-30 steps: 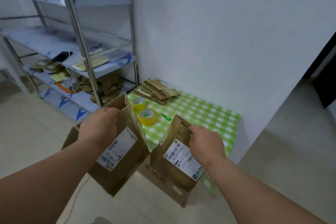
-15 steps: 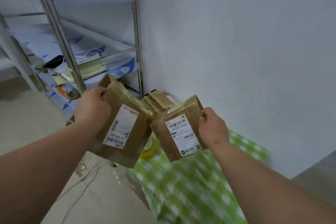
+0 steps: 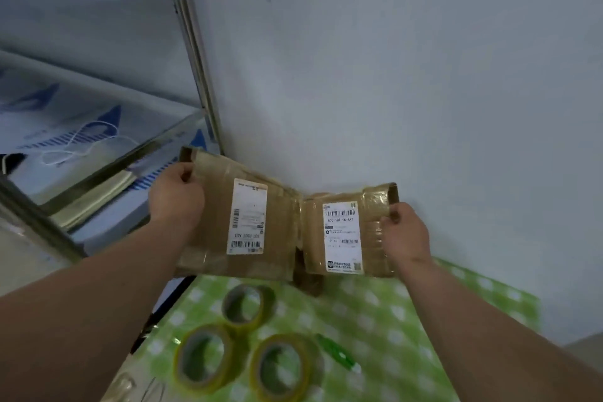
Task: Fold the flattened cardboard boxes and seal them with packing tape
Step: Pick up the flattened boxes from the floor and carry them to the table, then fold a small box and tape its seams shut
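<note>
- Three tape rolls (image 3: pixel 243 341) lie flat at the near left of the green checked table (image 3: pixel 408 320); a green pen-like item (image 3: pixel 336 352) lies just right of them.
- Left hand (image 3: pixel 176 197) grips the left edge of the larger flattened box (image 3: pixel 248 215), fingers curled round it.
- Right hand (image 3: pixel 406 233) pinches the right edge of the smaller flattened box (image 3: pixel 346 232).
- Both boxes are held at the far table edge, touching.
- Metal shelf (image 3: pixel 98 153) stands far left.

2 flat brown boxes w/ white labels, I hold left box (image 3: pixel 257 222) & right box (image 3: pixel 346 232) side-by-side, edges touching; 3 tape rolls (image 3: pixel 248 333) on table.
</note>
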Demonstrator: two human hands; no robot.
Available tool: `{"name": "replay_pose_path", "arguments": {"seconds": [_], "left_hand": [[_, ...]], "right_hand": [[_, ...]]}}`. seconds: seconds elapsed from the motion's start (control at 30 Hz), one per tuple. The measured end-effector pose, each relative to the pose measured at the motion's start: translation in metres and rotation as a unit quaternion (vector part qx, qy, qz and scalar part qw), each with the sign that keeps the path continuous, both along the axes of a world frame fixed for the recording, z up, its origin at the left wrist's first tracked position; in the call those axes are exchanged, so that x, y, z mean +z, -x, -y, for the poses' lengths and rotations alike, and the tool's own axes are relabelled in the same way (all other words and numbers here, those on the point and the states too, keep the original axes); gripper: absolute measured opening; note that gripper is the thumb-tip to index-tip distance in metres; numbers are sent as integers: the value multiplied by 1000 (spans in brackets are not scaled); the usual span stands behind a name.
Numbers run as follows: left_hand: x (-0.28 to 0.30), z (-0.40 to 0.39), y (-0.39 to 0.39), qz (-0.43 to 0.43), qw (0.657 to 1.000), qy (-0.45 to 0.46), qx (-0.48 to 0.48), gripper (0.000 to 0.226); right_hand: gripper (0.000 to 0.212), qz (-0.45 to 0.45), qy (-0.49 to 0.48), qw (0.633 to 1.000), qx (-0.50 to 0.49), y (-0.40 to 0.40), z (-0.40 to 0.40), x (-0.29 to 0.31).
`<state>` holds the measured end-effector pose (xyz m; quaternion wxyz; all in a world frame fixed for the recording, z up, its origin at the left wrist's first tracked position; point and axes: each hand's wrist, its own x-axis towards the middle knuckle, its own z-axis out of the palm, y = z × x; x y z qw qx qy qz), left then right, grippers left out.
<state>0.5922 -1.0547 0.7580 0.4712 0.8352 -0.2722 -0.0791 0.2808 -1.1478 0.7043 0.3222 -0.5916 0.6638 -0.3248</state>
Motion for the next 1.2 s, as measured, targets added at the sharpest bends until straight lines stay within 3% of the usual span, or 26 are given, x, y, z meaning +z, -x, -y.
{"name": "replay_pose_path", "arguments": {"seconds": [0.27,0.47,0.6,0.7,0.87,0.97,1.1,1.2], "left_hand": [[-37,84,-6,-141,990,15,-28,37],[-84,92,14,-157,973,-118,-123,30],[-110,95,19,-72,950,-246,-177,31],[-114,102,15,-44,941,-266,-203,40],[-107,118,-3,42,900,-338,-273,55],[-101,118,-1,29,885,-344,-313,48],[-101,109,11,28,839,-388,-381,55],[-99,108,17,-46,855,-349,-381,53]], "right_hand": [[15,13,2,985,-174,21,29,-6],[22,108,-30,949,-295,48,23,-7],[27,164,-47,936,-306,53,20,-12],[22,225,-45,919,-321,57,16,-16],[22,425,-60,837,-340,60,16,-14],[19,506,-86,794,-326,58,15,-15],[18,547,-114,776,-293,49,17,-20],[22,562,-119,770,-277,44,17,-20]]}}
